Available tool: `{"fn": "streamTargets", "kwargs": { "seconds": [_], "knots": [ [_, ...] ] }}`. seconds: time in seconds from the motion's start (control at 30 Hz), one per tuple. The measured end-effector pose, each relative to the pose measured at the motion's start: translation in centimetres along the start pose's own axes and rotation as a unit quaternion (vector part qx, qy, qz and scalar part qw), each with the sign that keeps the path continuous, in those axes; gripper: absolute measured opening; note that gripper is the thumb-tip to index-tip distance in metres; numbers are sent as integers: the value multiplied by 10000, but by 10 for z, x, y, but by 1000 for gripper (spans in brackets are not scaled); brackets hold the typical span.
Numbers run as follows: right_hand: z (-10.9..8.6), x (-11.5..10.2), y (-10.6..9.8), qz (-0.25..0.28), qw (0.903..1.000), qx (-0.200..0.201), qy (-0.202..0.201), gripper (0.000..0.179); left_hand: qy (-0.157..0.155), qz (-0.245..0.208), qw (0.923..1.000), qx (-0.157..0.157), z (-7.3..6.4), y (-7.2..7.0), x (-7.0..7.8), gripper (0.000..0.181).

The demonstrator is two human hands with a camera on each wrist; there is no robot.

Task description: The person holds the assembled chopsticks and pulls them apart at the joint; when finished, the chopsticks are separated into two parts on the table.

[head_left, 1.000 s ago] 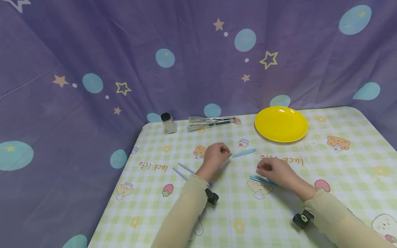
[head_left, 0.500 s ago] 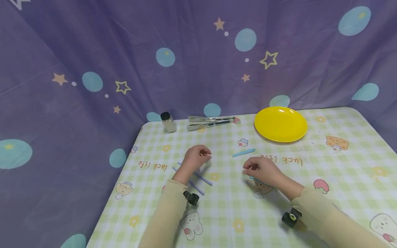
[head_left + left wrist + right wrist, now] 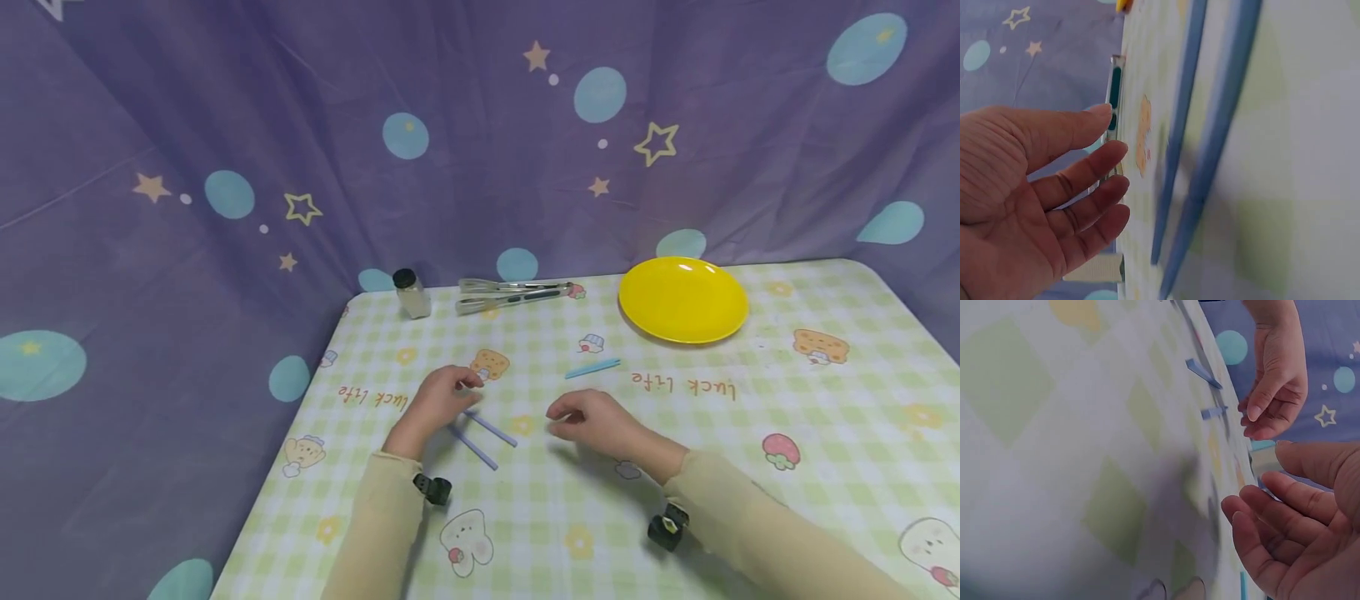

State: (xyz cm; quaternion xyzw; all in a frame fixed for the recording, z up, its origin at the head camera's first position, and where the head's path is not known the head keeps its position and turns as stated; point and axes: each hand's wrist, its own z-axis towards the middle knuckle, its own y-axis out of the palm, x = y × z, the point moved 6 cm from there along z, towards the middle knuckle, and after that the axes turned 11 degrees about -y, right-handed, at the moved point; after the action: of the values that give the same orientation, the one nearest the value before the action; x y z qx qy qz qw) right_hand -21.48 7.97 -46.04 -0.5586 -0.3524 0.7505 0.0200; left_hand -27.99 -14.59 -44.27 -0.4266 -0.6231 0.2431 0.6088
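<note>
Two purple chopsticks (image 3: 474, 448) lie side by side on the checked tablecloth, a small gap between them. My left hand (image 3: 438, 402) hovers over their far ends and covers part of them; its fingers are loosely bent with nothing in them. In the left wrist view the chopsticks (image 3: 1210, 147) run just beyond the fingertips (image 3: 1119, 152). To the right, my right hand (image 3: 596, 421) is above the cloth, thumb and fingers apart and holding nothing. A light blue pair of chopsticks (image 3: 592, 368) lies farther back; a second light blue pair is hidden under the right hand and wrist.
At the back stand a black-capped jar (image 3: 412, 296) and, beside it, metal tongs (image 3: 513, 297) lying flat. A yellow plate (image 3: 682, 300) sits at the back right. A purple curtain (image 3: 480, 192) hangs behind the table.
My left hand has moved left, away from the farther light blue pair to above the purple chopsticks. The right hand has shifted left too, covering the nearer light blue pair.
</note>
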Motion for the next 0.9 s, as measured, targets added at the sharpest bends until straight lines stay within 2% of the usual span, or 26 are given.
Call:
{"fn": "streamTargets", "kwargs": {
  "seconds": [0.2, 0.5, 0.73, 0.9],
  "knots": [
    [10, 1, 19, 102, 9998, -185, -25, 21, -20, 43, 10000, -30, -7, -2, -12, 17],
    [21, -12, 37, 27, 9983, -5, -575, 16, 378, 401, 9985, 64, -10, -1, -19, 25],
    [32, -7, 51, -69, 9997, 48, -247, 17, 366, 744, 9966, 24, -6, 1, -23, 24],
    [37, -8, 56, -331, 9989, -16, -337, 18, 380, 873, 9954, 123, -3, 4, -24, 23]
  ]
}}
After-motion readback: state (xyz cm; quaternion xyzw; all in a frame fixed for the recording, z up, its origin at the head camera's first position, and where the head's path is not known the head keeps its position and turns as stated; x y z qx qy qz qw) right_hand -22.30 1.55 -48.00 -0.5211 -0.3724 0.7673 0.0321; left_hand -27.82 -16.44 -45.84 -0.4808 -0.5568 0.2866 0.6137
